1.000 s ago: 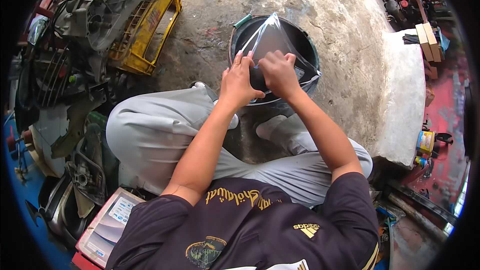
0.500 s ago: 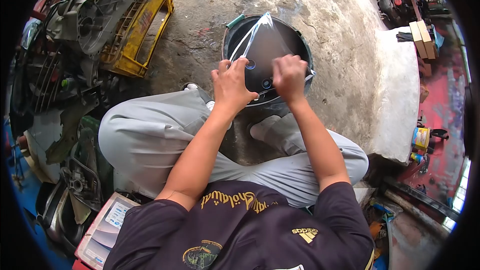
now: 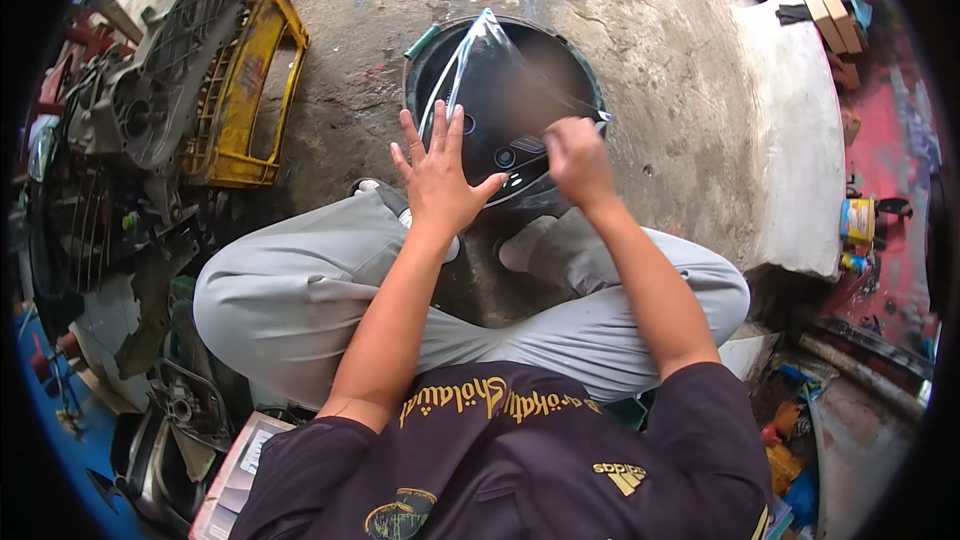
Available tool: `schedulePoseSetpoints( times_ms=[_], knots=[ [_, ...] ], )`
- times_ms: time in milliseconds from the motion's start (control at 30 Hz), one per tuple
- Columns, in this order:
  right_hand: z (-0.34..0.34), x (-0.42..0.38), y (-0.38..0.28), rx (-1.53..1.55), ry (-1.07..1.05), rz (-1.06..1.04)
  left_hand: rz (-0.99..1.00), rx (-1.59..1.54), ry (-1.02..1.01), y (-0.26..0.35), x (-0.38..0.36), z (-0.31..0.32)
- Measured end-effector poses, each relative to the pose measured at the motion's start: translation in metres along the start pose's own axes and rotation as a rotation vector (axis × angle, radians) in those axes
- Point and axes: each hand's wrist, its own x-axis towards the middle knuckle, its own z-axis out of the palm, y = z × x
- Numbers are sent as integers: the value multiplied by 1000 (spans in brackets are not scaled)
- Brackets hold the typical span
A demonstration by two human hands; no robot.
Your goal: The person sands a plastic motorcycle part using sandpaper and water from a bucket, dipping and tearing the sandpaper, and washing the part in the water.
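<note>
A dark, shiny triangular panel (image 3: pixel 487 100) with pale edges lies across a round black tub (image 3: pixel 590 70) in front of my crossed legs. My left hand (image 3: pixel 442 175) has its fingers spread at the panel's left edge and lower corner. On the right, my right hand (image 3: pixel 580 165) is closed at the panel's lower right side, blurred; what its fingers hold, if anything, is hidden. Small round marks and white spots show on the panel between the hands. A teal handle (image 3: pixel 422 41) sits on the tub's upper left rim.
At the left stand a yellow crate (image 3: pixel 262 90) and grey metal parts (image 3: pixel 180 60). A white concrete ledge (image 3: pixel 795 140) runs along the right, with wooden blocks (image 3: pixel 830 15) on it. A yellow can (image 3: pixel 857 220) is beyond the ledge.
The view has shifted, so the tub appears farther left and higher. My left fingers have gone from curled at the panel's edge to spread. My right hand is lower relative to the panel, still closed.
</note>
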Motion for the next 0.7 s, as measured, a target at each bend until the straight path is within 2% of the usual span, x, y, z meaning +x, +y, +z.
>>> schedulePoseSetpoints(
  times_ms=[67, 100, 167, 200, 233, 333, 400, 433, 500, 533, 633, 700],
  knots=[
    [0, -4, 27, 28, 180, 294, 8, 63, 0, -2, 0, 5],
    [2, -5, 24, 31, 190, 306, 22, 71, -4, -3, 1, 6],
    [6, -13, 2, 107, 156, 238, 11, 60, 12, -3, 2, 9],
    [5, -16, -9, 150, 95, 116, 13, 58, 18, -2, 2, 10],
    [3, -15, -20, 119, -29, 80, 30, 70, 6, 0, 2, 11],
    [8, -16, -4, 158, 113, 120, 21, 89, 26, 1, 1, 12],
    [2, -15, 9, 110, 154, 365, 3, 99, 56, 3, 2, 12],
    [4, -15, 7, 117, 157, 373, -11, 100, 74, 6, 2, 14],
    [12, -16, -9, 211, 162, 77, -18, 85, 87, 6, 4, 18],
    [12, -15, -16, 181, 71, 34, -27, 64, 108, 5, 5, 20],
    [6, -18, 4, 190, 141, 88, -30, 70, 113, 5, 5, 22],
    [-4, -28, 34, 223, 140, 219, -31, 92, 107, 7, 5, 22]
  ],
)
